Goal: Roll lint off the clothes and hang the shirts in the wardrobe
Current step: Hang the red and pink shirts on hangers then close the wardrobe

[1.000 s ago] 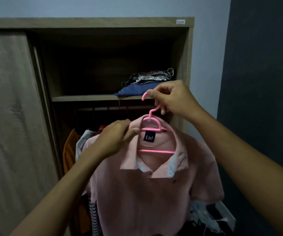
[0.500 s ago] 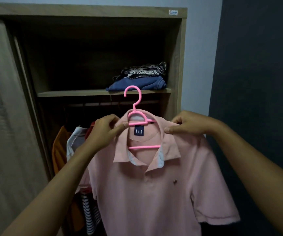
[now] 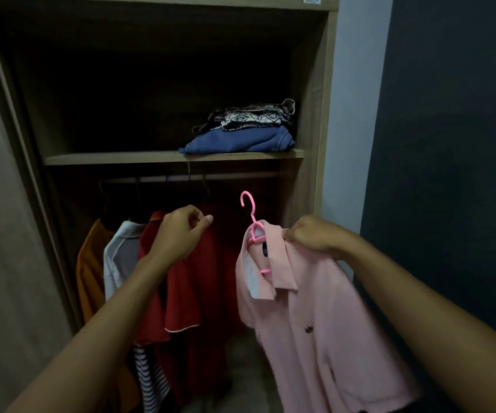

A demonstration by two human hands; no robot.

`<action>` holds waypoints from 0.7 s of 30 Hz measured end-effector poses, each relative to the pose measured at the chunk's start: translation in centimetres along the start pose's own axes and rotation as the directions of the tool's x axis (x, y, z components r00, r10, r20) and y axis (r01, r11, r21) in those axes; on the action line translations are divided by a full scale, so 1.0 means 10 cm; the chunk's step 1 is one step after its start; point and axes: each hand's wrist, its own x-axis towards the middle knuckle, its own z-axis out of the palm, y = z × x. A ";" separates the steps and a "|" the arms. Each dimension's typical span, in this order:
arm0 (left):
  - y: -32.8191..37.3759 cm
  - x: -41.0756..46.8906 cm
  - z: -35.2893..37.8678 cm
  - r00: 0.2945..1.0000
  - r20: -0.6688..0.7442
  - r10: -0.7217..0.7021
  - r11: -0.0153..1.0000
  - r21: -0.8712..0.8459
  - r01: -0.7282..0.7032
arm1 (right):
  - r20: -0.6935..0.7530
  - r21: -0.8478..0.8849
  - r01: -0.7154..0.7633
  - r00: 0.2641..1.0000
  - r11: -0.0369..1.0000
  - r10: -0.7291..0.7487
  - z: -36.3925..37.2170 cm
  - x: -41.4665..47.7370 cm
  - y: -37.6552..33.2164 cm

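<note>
The pale pink short-sleeved polo shirt [image 3: 315,323] sits on a bright pink plastic hanger [image 3: 252,216] and is held up in front of the right side of the open wardrobe, turned partly edge-on to the camera. Its collar is folded open and its body hangs down out of the bottom of the view. The hanger's hook points up, free in the air, below the hanging rail [image 3: 240,175] and not caught on it.

The right hand [image 3: 312,236] carries the shirt, its grip clamped on the fabric at the shoulder, just beside the collar. The left hand [image 3: 181,234] is apart from the pink shirt, in front of the shoulder of a dark red shirt [image 3: 187,293] that hangs from the rail. Its fingers are curled and its thumb is out, but I cannot tell whether that grip has any cloth in it.

Left of the red shirt hang a white and grey shirt [image 3: 118,257] and an orange garment [image 3: 88,278], with a navy-and-white striped piece [image 3: 151,380] lower down. There is a gap on the rail between the red shirt and the wardrobe's right wall [image 3: 318,114].

On the wooden shelf [image 3: 106,158] above the rail lie a folded blue garment [image 3: 240,141] and a black-and-white patterned one [image 3: 252,116] on top of it.

As I judge it, the task is well along: several shirts are hung, and this one is on its hanger and needs only to be hooked over the rail. No lint roller is in view, so whether the rolling is done cannot be told.
</note>
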 end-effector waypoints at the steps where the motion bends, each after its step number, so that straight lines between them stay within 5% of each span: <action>1: -0.06 0.04 0.04 1.000 0.005 -0.021 1.000 0.013 0.021 | -0.018 0.074 -0.015 1.000 0.997 0.016 0.07 0.05 -0.02; 8: -0.44 0.36 0.33 0.991 0.084 -0.103 0.981 0.174 0.087 | -0.193 0.344 -0.005 0.978 0.939 0.075 0.61 0.60 -0.21; 15: -0.84 0.73 0.42 0.989 0.086 -0.124 0.945 0.314 0.091 | -0.272 0.432 -0.041 0.947 0.901 0.174 0.91 1.21 -0.24; 21: -1.21 1.00 0.57 0.923 0.256 -0.288 0.901 0.398 0.171 | -0.338 0.436 -0.072 0.911 0.897 0.238 1.02 1.67 -0.24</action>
